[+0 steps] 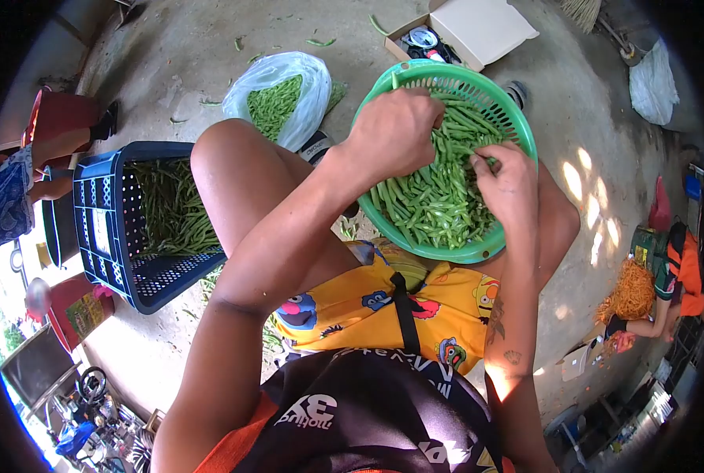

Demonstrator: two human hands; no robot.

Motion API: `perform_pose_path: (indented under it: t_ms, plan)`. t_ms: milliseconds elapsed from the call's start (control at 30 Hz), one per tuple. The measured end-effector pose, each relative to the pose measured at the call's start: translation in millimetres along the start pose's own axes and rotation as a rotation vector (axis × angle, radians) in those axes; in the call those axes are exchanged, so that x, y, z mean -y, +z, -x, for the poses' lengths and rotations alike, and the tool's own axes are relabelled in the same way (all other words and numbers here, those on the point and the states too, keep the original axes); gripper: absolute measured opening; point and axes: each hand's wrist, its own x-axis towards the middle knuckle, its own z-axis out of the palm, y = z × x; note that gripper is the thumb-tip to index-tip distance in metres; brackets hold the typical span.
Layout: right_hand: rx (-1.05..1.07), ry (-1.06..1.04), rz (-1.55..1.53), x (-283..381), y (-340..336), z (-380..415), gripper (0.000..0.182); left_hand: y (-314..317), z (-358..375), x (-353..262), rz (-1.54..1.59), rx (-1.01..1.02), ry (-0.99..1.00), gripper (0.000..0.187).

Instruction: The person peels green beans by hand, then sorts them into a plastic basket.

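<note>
A green plastic basket [532, 126] rests on my lap between my knees, filled with thin green pods that look like green beans [435, 209], some whole and some in short pieces. My left hand [395, 130] is closed in a fist over the basket's left side. A pale bean tip [394, 80] sticks up beyond its knuckles; what lies inside the fist is mostly hidden. Over the right side of the basket, my right hand [509, 181] pinches a green bean between thumb and fingers, close to the pile.
On my left stands a dark blue crate [103, 229] of long green pods. A clear plastic bag [312, 91] holds cut pieces. Beyond the basket lies an open cardboard box [486, 35]. People sit at both sides, one beside an orange heap [632, 292]. Stray pods dot the floor.
</note>
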Motion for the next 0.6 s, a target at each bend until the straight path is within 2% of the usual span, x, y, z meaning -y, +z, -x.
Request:
perform_pose_path:
  t_ms: [33, 100, 133, 200, 233, 267, 300, 333, 400, 500, 600]
  plan:
    - [0.000, 0.003, 0.003, 0.4, -5.8, 5.1, 0.013, 0.6, 0.0, 0.3, 0.003, 0.001, 0.001, 0.019]
    - [-0.042, 0.158, -0.147, 0.2, -20.4, 17.8, 0.013, 1.7, -0.6, -0.1, 0.058, -0.014, 0.017, 0.018]
    - [-0.074, 0.204, -0.031, 14.6, -34.5, 24.8, 0.015, 1.5, -1.4, -2.1, 0.061, -0.014, 0.022, 0.018]
    - [-0.112, 0.269, -0.031, 22.3, -46.9, 37.7, 0.015, 1.0, -3.1, -6.4, 0.316, -0.008, -0.015, 0.018]
    - [-0.146, 0.334, -0.034, 23.0, -50.6, 42.6, 0.016, 1.5, -4.1, -8.7, 0.318, -0.007, -0.010, 0.018]
    - [-0.165, 0.349, -0.255, 3.6, -44.8, 51.2, 0.019, 2.2, -5.1, -11.6, 0.472, 0.053, -0.093, 0.018]
    - [-0.171, 0.350, -0.254, -4.4, -39.3, 58.1, 0.019, 2.7, -6.2, -14.1, 0.623, 0.114, -0.177, 0.019]
    - [-0.235, 0.334, -0.366, -9.2, -35.3, 63.9, 0.017, 7.3, -6.8, -13.6, 0.622, 0.115, -0.173, 0.019]
    - [-0.316, 0.342, -0.574, -10.0, -31.8, 73.3, 0.015, 18.4, -6.8, -12.7, 0.930, 0.200, -0.245, 0.020]
    - [-0.284, 0.395, -0.672, -4.7, -31.4, 83.5, 0.014, 27.9, -4.0, -13.9, 1.041, 0.302, -0.223, 0.025]
    - [-0.256, 0.382, -0.716, 1.1, -28.0, 90.4, 0.014, 35.1, -4.3, -21.8, 1.008, 0.379, -0.178, 0.026]
